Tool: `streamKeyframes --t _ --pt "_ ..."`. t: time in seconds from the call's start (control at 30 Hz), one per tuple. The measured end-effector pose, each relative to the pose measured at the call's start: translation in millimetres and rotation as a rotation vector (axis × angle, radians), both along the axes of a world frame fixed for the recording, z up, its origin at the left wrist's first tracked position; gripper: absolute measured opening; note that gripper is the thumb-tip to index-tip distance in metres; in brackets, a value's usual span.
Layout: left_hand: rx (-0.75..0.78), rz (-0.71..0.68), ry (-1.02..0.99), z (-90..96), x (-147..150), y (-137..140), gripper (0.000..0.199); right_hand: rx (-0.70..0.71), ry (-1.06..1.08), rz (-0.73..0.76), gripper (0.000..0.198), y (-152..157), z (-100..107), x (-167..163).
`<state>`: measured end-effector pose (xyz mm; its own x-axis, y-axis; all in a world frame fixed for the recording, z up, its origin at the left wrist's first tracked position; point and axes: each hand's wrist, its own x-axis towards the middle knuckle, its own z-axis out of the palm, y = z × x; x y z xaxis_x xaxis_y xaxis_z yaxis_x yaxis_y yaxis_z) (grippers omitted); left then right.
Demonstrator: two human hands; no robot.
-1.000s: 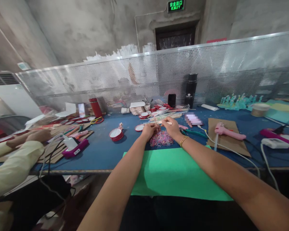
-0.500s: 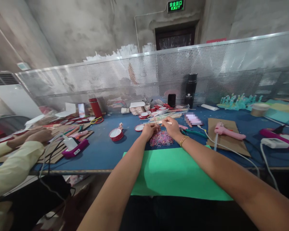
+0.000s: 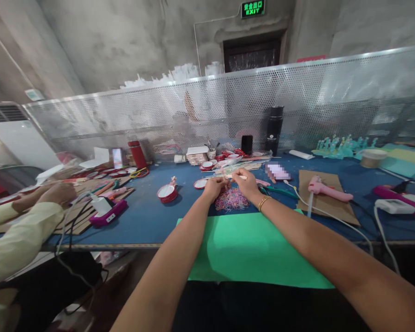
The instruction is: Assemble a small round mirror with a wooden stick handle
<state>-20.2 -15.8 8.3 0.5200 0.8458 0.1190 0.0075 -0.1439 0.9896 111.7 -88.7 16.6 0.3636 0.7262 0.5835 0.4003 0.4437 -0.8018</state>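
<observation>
Both my hands meet just above a pile of small colourful rubber bands (image 3: 232, 200) on the blue table. My right hand (image 3: 247, 185) is closed round a thin pale stick (image 3: 241, 177), whose end shows past the fingers. Close beside it, my left hand (image 3: 214, 189) is pinched shut near the stick's other end. What its fingertips hold is too small and partly covered to name. Under my forearms lies a green sheet (image 3: 256, 249) at the table's near edge. A white-topped red round piece (image 3: 199, 184) sits just beyond my left hand.
To the right, a pink glue gun (image 3: 328, 189) rests on cardboard (image 3: 344, 207), its cord nearby. A red-rimmed round box (image 3: 167, 193) stands on the left. Behind are a black flask (image 3: 274, 129) and a phone (image 3: 277, 171). A co-worker's hands (image 3: 51, 194) are at far left.
</observation>
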Motion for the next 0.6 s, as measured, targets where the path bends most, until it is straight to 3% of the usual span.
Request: streamKeyframes --t 0.6 --pt "-0.034 0.008 -0.028 1.3 1.3 -1.4 0.028 0.019 -0.043 0.035 0.017 -2.2 2.9 -3.8"
